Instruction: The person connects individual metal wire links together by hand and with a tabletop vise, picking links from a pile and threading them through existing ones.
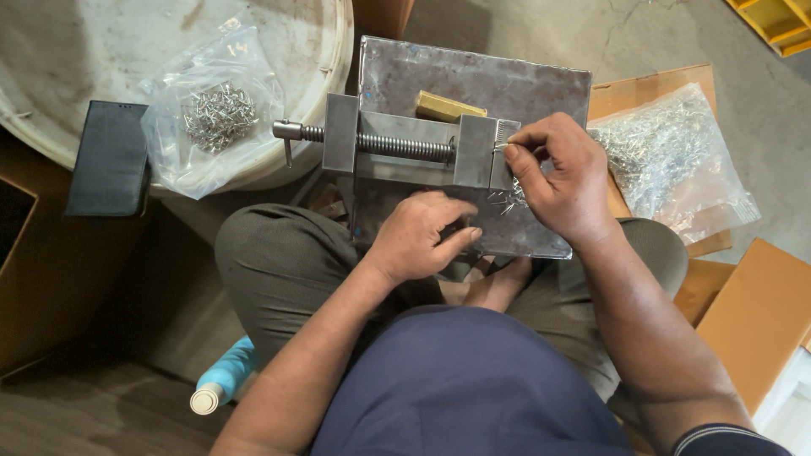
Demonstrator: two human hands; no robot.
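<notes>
A large pale round drum top [76, 59] fills the upper left of the frame, with cardboard sheets [752, 312] spread over the floor at the right. In the centre, a dark steel plate [473, 80] is laid across the lap of a seated person, serving as a worktop. On it a grey metal vise [405, 143] is set crosswise, its threaded screw [401, 147] running from a handle end at the left to the sliding block at the right. A small yellowish block [448, 107] is seen just behind the vise.

A clear plastic bag of small metal pins [667, 152] is spread on the cardboard at the right of the frame; a second, smaller bag of the same parts [215, 114] rests on the drum top at the left. A black phone case [110, 159] is propped against the drum's edge. A light blue bottle [221, 380] lies at the lower left.

The right hand [562, 173] is held at the right end of the vise, its fingers pinched on a thin metal pin [500, 146] that touches the vise end. The left hand [418, 236] rests on the plate just in front of the vise, fingers loosely curled and gripping nothing visible. A little heap of loose pins [505, 199] lies on the plate between the two hands.
</notes>
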